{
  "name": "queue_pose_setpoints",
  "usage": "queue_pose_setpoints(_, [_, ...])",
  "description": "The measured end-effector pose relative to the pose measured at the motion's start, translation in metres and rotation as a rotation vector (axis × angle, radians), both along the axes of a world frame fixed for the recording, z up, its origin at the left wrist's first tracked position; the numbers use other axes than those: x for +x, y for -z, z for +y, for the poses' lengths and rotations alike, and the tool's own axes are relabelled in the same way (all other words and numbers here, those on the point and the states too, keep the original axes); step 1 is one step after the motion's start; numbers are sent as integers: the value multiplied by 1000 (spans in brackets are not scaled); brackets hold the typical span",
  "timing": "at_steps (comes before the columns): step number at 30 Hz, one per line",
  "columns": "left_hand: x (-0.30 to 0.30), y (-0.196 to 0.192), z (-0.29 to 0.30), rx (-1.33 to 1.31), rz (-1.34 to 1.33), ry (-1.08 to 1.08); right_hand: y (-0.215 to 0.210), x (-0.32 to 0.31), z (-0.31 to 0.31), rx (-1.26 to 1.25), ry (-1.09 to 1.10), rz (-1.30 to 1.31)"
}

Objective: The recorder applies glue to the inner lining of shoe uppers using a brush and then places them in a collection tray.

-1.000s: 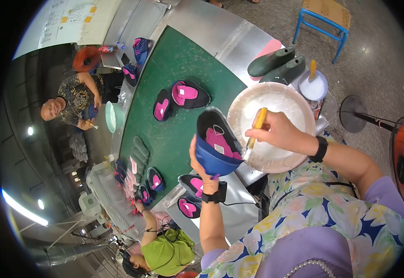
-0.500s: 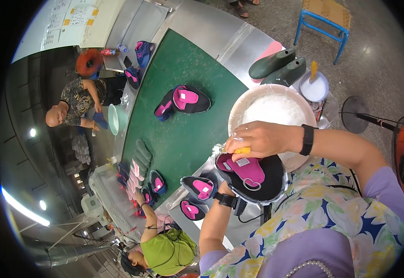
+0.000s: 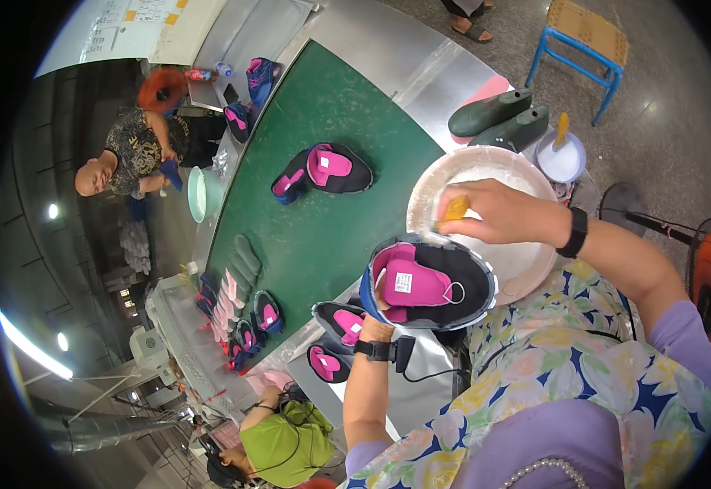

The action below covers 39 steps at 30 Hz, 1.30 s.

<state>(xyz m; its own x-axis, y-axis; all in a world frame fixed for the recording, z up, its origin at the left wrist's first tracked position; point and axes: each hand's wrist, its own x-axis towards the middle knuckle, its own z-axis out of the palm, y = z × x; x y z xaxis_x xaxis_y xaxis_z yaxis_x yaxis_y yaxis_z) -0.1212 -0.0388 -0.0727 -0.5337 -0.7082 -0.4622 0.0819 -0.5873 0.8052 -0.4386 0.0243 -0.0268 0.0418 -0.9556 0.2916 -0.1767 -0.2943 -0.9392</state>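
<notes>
Head view has the left hand gripping the shoe (fingers mostly hidden) just beside the basin, while the right hand clasps the brush near its edge, where an overloaded stroke could smear white onto the pink lining.

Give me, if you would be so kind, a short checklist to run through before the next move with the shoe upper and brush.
1. Shoe upper held: ok, the left hand has it at its left end, pink lining facing up.
2. Brush in hand: ok, the right hand grips its yellow handle.
3. Bristles touching the upper's edge: cannot tell, the tip is blurred close to it.
4. White substance within reach: ok, the large basin holding it sits just beneath the right hand.
5. Upper's edge fully coated: cannot tell, the whitish marks are too small to judge.
</notes>
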Motion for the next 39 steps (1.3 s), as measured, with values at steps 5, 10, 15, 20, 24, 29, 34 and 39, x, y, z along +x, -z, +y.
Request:
queue_pose_setpoints(5, [3, -6, -3, 10, -1, 22, -6, 3, -2, -81, -51, 155])
queue_pose_setpoints(10, [6, -4, -6, 18, 0, 31, -6, -4, 10, 56, -85, 146])
queue_pose_setpoints(15, [34, 15, -12, 11, -47, 10, -9, 7, -2, 69, 20, 259])
queue_pose_setpoints(20, [130, 42, -39, -15, -220, -234, -5, 5, 10, 100, 346, 89])
queue_pose_setpoints(24, [196, 57, -68, -104, -305, -516, 11, 19, 14, 307, 281, -13])
queue_pose_setpoints(29, [227, 62, -174, -436, -36, -796, 32, 44, 0, 446, 252, -19])
queue_pose_setpoints(34, [228, 101, -314, -159, -152, -1138, 49, 57, -9, 628, 260, 0])
queue_pose_setpoints(39, [104, 202, -356, -42, -795, -226, 50, 65, -4, 699, 324, 46])
